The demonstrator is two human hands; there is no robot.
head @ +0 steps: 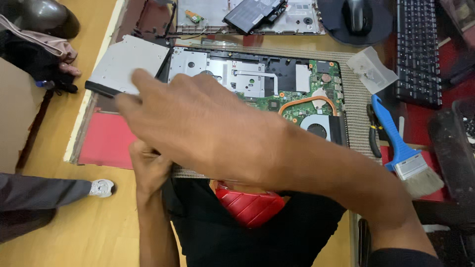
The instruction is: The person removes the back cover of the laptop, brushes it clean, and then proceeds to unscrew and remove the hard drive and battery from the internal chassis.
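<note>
My right hand (198, 123) sweeps flat, fingers loose, gripping nothing, toward the optical drive (126, 64) at the laptop base's (257, 79) left edge — left hand (148, 165) steadies its near edge, grip hidden.

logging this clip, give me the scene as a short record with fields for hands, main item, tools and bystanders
setting: worktable with mesh mat, seen from above
main item: opened laptop chassis, green board, copper heat pipe and fan exposed
optical drive: silver optical drive sticking out at the chassis's left side
right hand: right hand reaching across the chassis toward the drive, blurred, grip unclear
left hand: left hand at the table's near edge, fingers hidden
tools: blue brush, pliers
other: keyboard, mouse, second laptop shell
bystander: a shoe on the floor at left
</note>
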